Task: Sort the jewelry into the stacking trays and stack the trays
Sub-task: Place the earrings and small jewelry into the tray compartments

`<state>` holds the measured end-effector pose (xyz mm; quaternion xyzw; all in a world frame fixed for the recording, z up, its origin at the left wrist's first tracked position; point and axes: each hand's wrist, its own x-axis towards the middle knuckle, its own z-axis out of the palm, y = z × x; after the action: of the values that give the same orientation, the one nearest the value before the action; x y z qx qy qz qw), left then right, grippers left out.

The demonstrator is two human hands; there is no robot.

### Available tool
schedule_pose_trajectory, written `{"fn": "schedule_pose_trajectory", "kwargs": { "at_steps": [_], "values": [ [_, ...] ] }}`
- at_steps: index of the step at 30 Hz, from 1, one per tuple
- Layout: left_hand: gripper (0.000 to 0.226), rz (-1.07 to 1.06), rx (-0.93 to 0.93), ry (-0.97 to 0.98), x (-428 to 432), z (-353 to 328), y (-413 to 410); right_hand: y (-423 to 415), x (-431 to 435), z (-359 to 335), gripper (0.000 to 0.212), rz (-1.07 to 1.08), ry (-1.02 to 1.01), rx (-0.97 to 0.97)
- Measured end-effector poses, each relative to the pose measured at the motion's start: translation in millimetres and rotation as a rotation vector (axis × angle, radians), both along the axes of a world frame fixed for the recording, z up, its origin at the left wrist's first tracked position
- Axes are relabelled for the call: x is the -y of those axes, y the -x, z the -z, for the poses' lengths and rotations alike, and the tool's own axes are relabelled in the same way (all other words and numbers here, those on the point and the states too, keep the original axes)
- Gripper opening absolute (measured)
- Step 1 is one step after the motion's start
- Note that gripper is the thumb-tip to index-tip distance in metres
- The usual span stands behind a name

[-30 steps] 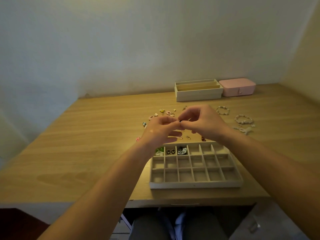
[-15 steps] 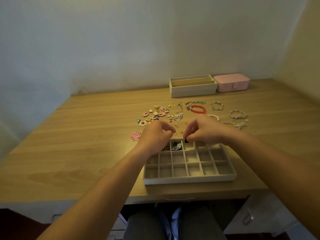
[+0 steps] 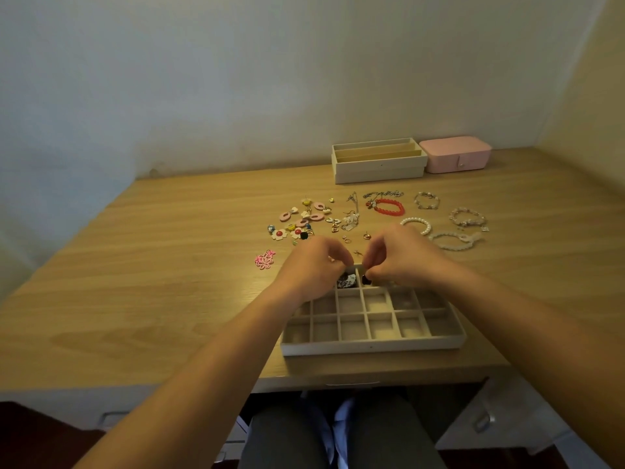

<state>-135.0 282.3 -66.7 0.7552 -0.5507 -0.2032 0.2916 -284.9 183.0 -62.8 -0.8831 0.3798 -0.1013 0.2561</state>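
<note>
The right hand [image 3: 402,262] pinches a small dark piece [image 3: 366,280] just over a far-row cell of the compartment tray [image 3: 372,346] at the near edge of the surface [image 3: 152,282]. The left hand [image 3: 314,269] curls beside it, and I cannot tell if it holds anything. At the tray's 12 o'clock lies loose jewelry [image 3: 385,208], with stacked trays [image 3: 378,167] and a pink box [image 3: 456,155] farther out toward 1 o'clock.

Bare forearms [image 3: 209,360], dark grey trousers [image 3: 284,434], blue and white cloth [image 3: 338,431] between the thighs
</note>
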Motion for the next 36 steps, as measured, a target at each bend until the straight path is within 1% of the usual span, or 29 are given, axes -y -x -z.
{"fn": "schedule_pose_trajectory", "kwargs": {
  "at_steps": [5,14,18,23,25,28,32,36],
  "values": [
    [0.035,0.052,-0.016,-0.016,-0.4,1.1,4.1,-0.5,-0.4,3.3,0.013,0.013,0.04,-0.005],
    [0.043,0.115,0.1,-0.048,5.8,10.4,6.4,6.5,1.2,3.8,0.007,0.007,0.002,0.078],
    [0.04,0.126,0.142,-0.057,9.1,15.9,6.0,8.3,0.2,2.9,0.009,-0.009,-0.045,0.07],
    [0.031,0.1,0.05,-0.009,6.7,6.0,0.2,5.6,8.3,-1.8,0.011,0.037,-0.043,0.159],
    [0.028,0.07,0.011,0.021,6.3,0.7,-8.2,1.3,10.5,-4.4,0.014,0.036,-0.036,0.18],
    [0.027,-0.029,0.018,0.08,10.6,-2.0,-26.7,-9.1,11.6,-8.2,0.016,0.023,-0.05,0.226],
    [0.02,-0.214,0.095,0.088,24.3,4.0,-56.7,-27.8,16.5,-8.8,0.012,0.048,-0.138,0.314],
    [0.022,-0.301,0.165,0.047,40.9,13.9,-73.4,-42.6,23.0,-4.8,0.011,0.092,-0.218,0.377]
  ]
}}
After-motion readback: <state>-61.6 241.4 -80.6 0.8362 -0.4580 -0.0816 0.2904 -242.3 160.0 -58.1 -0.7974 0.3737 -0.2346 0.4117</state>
